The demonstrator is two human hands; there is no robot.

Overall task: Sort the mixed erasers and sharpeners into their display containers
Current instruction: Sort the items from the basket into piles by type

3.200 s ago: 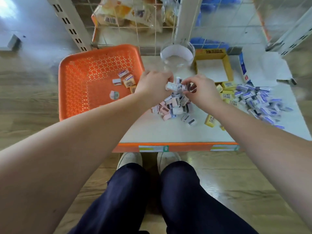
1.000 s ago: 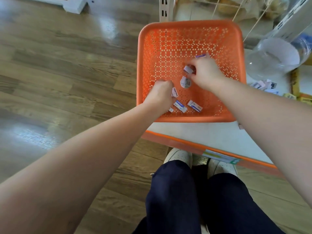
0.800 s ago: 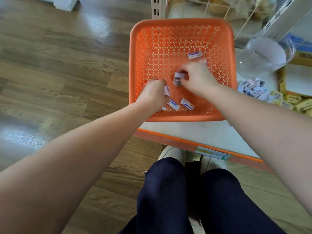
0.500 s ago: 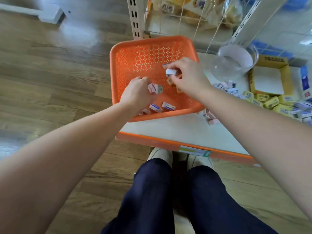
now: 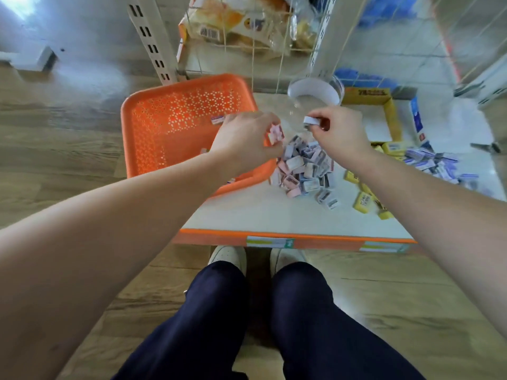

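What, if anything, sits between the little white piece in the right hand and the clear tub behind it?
Nothing visible. The right hand pinches the white piece right beside the clear tub, with no object between them. The left hand, holding pink pieces, is off to the left.

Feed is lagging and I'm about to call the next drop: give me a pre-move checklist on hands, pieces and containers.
1. Left hand grips pink-and-white pieces: ok.
2. Right hand pinches one white piece: ok.
3. Held pieces identified as erasers or sharpeners: cannot tell, blurred.
4. Clear jar unlidded: ok.
5. Orange basket emptied: not ok, loose pieces lie inside.
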